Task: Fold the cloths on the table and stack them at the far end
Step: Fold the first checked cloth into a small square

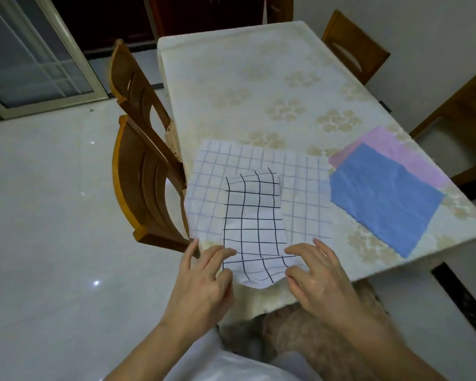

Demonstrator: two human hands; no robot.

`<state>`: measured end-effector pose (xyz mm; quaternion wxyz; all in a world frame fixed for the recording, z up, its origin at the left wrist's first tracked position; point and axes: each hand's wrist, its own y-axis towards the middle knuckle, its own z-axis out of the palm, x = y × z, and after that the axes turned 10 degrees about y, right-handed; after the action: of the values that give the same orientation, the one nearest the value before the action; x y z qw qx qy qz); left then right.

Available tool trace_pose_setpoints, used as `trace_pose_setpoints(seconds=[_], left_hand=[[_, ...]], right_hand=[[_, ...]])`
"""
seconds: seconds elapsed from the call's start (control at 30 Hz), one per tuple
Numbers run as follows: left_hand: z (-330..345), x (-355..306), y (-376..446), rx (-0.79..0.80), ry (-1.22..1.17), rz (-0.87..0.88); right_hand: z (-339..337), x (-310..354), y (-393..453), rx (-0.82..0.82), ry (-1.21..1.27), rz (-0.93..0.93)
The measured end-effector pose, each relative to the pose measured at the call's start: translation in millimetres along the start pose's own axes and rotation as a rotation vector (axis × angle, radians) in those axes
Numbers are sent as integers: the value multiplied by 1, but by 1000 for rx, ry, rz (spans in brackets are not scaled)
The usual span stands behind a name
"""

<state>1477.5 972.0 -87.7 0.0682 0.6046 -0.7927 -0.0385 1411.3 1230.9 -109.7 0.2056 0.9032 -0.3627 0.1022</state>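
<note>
Head view: left hand [204, 273] and right hand [316, 270] pinch the near corners of the white black-gridded cloth [254, 221] at the table's [259, 78] near edge. Its long axis runs straight away from both hands (equally near), toward the far end.

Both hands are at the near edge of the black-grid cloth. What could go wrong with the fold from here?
1. The black-grid cloth overhangs the table edge, so it may slip off as the left hand and right hand lift it.
2. It lies on the faint-grid cloth, which may drag along.
3. The blue cloth overlaps the pink cloth; both remain unfolded.
</note>
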Motion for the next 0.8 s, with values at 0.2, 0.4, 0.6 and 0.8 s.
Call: trace_pose_setpoints(seconds=[0.2,0.4,0.6,0.8], left_hand=[[-11,-11,-22,71,-93,62],[-15,5,0,44,-89,49],[0,40,67,41,-58,55],[43,71,143,108,-27,94]], right_hand=[[-8,23,-34,13,46,24],[-21,16,-17,-15,32,58],[-11,-21,33,-100,19,108],[15,-74,90,-84,9,213]])
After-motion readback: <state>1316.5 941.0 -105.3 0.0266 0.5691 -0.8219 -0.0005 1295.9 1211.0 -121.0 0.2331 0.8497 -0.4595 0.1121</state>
